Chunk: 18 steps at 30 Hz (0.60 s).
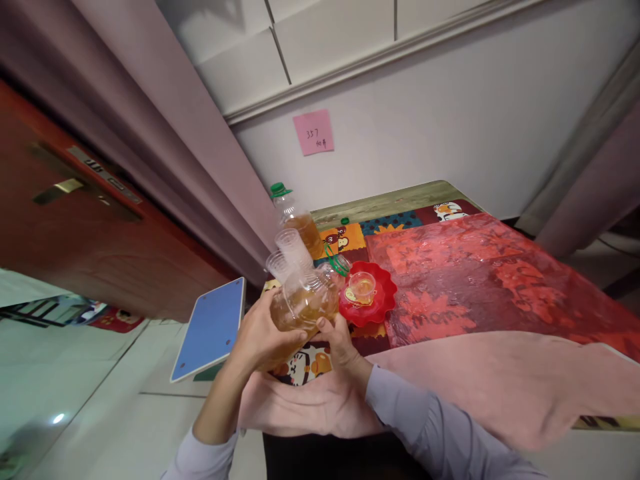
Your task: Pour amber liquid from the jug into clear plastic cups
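A large clear plastic bottle (307, 301) of yellowish liquid is tilted between my two hands, its neck pointing right. My left hand (263, 330) wraps around its near left side, and my right hand (339, 339) grips it lower on the right. The bottle's uncapped mouth, with a green handle ring (336, 261), hangs over a red scalloped tray (384, 301). On that tray stands a clear plastic cup (361, 288) with yellowish liquid in it. Stacks of clear plastic cups (293, 250) stand just behind the bottle.
Another bottle (306, 230), green-capped and partly full, stands at the back left. A loose green cap (345, 221) lies near it. Red patterned cloth (460, 280) covers the table, with pink fabric (460, 380) along its front edge. A blue-topped stool (210, 327) stands left.
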Tool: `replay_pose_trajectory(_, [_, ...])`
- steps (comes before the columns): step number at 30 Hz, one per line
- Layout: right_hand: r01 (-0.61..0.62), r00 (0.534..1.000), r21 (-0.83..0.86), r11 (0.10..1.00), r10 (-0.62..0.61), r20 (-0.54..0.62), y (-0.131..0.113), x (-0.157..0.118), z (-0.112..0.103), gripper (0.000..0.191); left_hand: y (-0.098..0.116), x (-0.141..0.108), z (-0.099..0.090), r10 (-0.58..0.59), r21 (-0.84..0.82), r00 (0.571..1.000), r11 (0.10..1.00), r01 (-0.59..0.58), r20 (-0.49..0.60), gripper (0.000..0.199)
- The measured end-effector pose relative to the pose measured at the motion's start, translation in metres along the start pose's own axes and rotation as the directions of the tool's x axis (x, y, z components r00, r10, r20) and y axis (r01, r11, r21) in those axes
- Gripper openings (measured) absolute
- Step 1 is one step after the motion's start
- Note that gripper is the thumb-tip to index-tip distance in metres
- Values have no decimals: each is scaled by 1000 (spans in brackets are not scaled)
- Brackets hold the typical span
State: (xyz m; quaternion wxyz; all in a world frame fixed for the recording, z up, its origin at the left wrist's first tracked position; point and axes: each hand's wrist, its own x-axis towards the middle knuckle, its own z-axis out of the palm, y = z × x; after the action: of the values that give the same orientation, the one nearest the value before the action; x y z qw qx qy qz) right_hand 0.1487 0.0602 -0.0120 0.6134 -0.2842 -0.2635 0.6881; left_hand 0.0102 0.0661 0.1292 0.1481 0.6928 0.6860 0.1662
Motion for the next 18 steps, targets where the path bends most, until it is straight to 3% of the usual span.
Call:
replay_pose_trajectory(3, [137,981,-2,991,-135,139,-10,3,0,73,-16,-8,11,-32,-234,994,972,6,-109,96])
replay_pose_trajectory(7, [164,952,-91,982,-133,277,-16,3,-3,95,-42,-20,28,-163,-521,963,853,28,-217,99])
replay_pose_trajectory(9, [216,937,-166,962,-157,314,-16,1,-4,95,-54,-25,37,-228,-612,942,790,33,-244,99])
replay_pose_trajectory(15, [304,886,-198,932,-201,419,-13,-4,-5,79,-86,-32,65,-287,-720,897,692,-49,-336,92])
replay_pose_trajectory(18, [328,877,-209,921,-215,429,-10,-4,-5,71,-97,-34,82,-298,-692,900,722,-6,-318,75])
